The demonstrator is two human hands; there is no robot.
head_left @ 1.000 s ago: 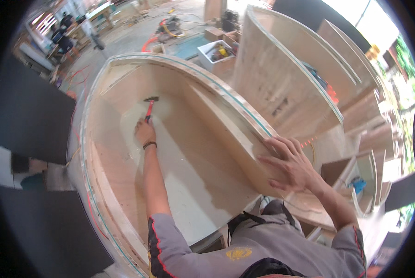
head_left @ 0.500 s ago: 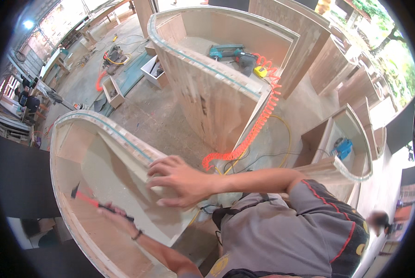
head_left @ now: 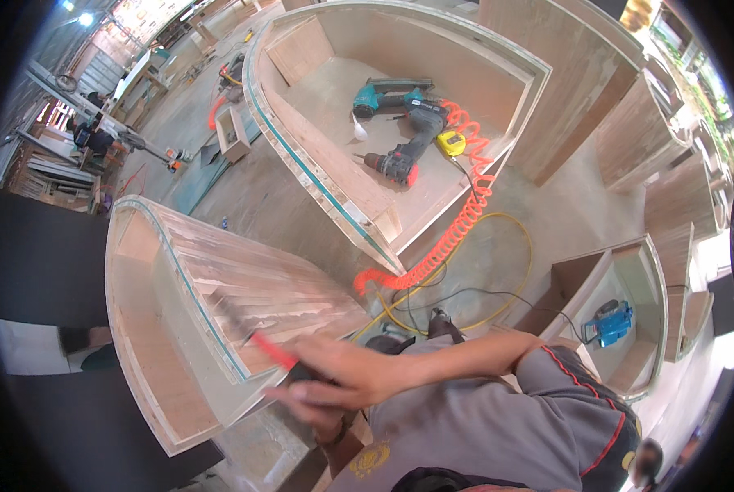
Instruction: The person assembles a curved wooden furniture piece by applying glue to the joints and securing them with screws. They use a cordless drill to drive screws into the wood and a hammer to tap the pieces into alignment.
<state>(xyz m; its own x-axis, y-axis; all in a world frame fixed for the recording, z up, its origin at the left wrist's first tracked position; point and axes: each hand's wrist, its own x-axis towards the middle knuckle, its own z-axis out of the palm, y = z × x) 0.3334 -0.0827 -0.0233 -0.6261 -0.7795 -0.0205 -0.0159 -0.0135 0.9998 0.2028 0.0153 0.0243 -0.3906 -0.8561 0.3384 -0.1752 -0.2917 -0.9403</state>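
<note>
My right hand (head_left: 346, 373) is closed round the black grip of a hammer with a red shaft (head_left: 273, 350). The hammer's head is smeared by motion above the streaked wooden side of a curved cabinet carcass (head_left: 256, 275). Just below, my left hand (head_left: 327, 421) is close to the grip, its fingers mostly hidden behind the right hand. Whether it also touches the hammer cannot be made out. A teal line runs along the carcass's pale upper edge, and the near end lies beside my hands.
Beyond stands a larger curved carcass (head_left: 318, 184) holding a teal nail gun (head_left: 367, 100), a drill (head_left: 393, 164) and a yellow tape measure (head_left: 450, 143). An orange coiled hose (head_left: 457, 234) hangs over its edge. A yellow hose (head_left: 527, 238) crosses the floor. Right, another carcass holds a blue power tool (head_left: 609, 324).
The hammer has passed from my left hand to my right and moved rightward, out of the carcass. My left hand has drawn back toward my body. The view has shifted.
</note>
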